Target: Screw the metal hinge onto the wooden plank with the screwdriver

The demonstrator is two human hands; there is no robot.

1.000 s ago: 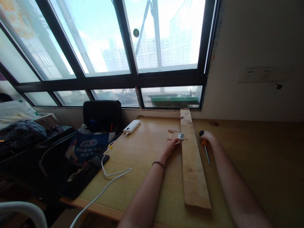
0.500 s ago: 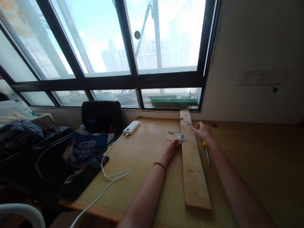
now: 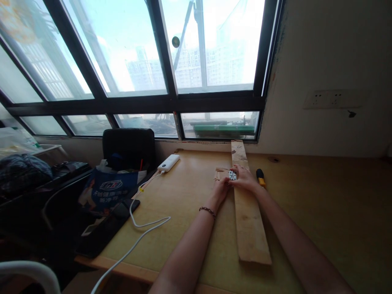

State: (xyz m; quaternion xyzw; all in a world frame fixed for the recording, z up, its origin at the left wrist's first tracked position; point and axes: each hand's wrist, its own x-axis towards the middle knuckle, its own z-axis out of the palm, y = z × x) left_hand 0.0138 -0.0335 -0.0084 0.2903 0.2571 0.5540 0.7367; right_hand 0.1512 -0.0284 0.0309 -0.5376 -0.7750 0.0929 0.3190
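Note:
A long wooden board (image 3: 252,228) lies lengthwise on the table, and a short wooden block (image 3: 219,174) meets its left side. A small metal hinge (image 3: 232,175) with screw holes spans the spot where the two meet. My left hand (image 3: 221,188) is closed at the near edge of the short block, its fingertips close to the hinge. Reaching over the board, my right hand (image 3: 246,179) has its thumb and fingers closed about the hinge's right side. Just right of that hand lies a screwdriver (image 3: 260,177) with a black and yellow handle; its shaft is hidden by my arm.
A white power bank (image 3: 169,163) with a white cable (image 3: 148,232) lies at the table's left. Beyond that edge stand a black chair (image 3: 129,149) and a blue bag (image 3: 107,190). The window (image 3: 214,102) and wall sockets (image 3: 335,99) are behind the table.
My right hand has moved left from the board's right edge onto the hinge. My left hand stays by the short block. The view has shifted slightly.

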